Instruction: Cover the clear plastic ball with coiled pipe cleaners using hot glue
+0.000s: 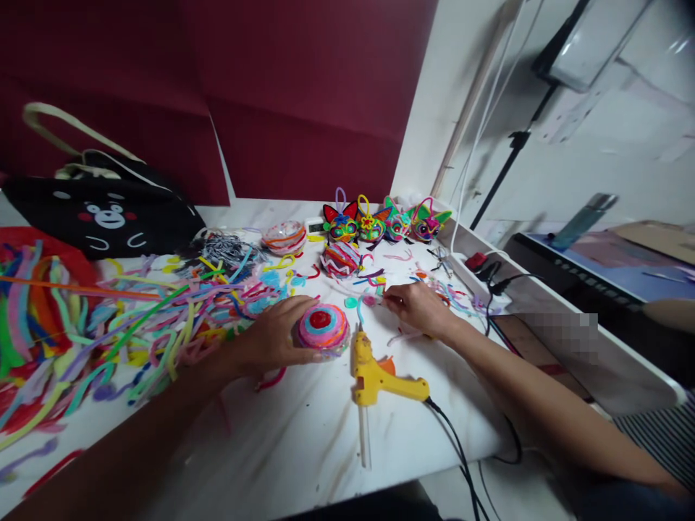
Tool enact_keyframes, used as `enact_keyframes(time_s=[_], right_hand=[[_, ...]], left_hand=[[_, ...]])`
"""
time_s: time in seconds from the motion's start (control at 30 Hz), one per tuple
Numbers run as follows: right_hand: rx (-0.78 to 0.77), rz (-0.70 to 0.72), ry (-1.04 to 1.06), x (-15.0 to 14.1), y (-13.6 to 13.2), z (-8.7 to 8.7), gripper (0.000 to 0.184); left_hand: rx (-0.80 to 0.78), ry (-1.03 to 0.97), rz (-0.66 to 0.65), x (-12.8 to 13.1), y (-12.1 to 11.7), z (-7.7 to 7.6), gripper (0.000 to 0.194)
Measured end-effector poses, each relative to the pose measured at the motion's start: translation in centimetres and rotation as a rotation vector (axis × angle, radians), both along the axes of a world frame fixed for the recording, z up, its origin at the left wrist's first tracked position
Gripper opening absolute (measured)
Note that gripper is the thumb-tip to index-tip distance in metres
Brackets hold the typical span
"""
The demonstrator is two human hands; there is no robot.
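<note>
My left hand (276, 334) is wrapped round a ball covered in pipe cleaners (318, 329), its pink, orange and blue rings circling a red centre that faces up. Fingers pinched together, my right hand (415, 307) is low over the table, by a small pink disc (370, 299) and a green disc (351, 302). What its fingertips hold is too small to make out. Between my hands lies a yellow glue gun (374, 376), nozzle pointing away from me, with a clear glue stick (364, 438) out of its back end.
Loose coloured pipe cleaners (157, 325) cover the left side. Behind are a wrapped ball (341, 259), a clear bowl-like ball (284, 237) and several finished eared ornaments (370, 226). A black bag (103, 217) stands back left. The glue gun's cord (450, 427) drops off the front edge.
</note>
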State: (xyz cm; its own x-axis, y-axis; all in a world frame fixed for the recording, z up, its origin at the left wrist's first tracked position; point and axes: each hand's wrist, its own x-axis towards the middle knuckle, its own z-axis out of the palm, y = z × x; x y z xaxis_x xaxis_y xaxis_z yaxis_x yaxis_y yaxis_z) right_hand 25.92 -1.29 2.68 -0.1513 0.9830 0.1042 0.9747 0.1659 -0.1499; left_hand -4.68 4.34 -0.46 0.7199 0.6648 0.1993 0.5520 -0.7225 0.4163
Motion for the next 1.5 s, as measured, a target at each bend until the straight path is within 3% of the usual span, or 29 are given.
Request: enact_keyframes(time_s=[0.17,0.5,0.73,0.9,1.03,1.17,1.3,1.37,1.5], right_hand=[[0.027,0.011,0.022,-0.1,-1.1,-0.1,0.023],[-0.031,0.166,0.17,-1.2,-5.7,-0.5,0.022],[-0.215,0.286,0.127,-2.4,-9.2,-0.7,0.039],[-0.194,0.275,-0.011,-3.7,-9.7,-1.5,0.043],[-0.18,0.23,-0.099,-4.9,-9.5,-1.9,0.035],[-0.131,0.211,-0.069,-4.7,-9.5,-2.1,0.031],[-0.041,0.201,0.088,-3.2,-10.1,-1.2,0.036],[0.059,0.204,0.21,-2.5,-10.4,-0.3,0.04],[0.253,0.298,0.451,-2.5,-10.7,1.0,0.028]], left_hand=[[-0.07,0.073,0.011,0.2,0.2,-0.7,0.1],[-0.093,-0.002,0.031,0.6,0.7,-1.7,0.093],[-0.142,-0.134,0.097,0.7,0.4,-0.2,0.087],[-0.214,-0.356,0.246,0.5,0.0,1.5,0.094],[-0.373,-0.564,0.235,1.0,-0.6,2.0,0.104],[-0.49,-0.729,0.263,1.5,-1.6,2.2,0.102],[-0.535,-0.895,0.317,1.8,-2.6,2.3,0.101],[-0.552,-0.955,0.335,1.8,-2.8,2.2,0.1],[-0.562,-0.993,0.36,1.8,-3.2,1.8,0.097]])
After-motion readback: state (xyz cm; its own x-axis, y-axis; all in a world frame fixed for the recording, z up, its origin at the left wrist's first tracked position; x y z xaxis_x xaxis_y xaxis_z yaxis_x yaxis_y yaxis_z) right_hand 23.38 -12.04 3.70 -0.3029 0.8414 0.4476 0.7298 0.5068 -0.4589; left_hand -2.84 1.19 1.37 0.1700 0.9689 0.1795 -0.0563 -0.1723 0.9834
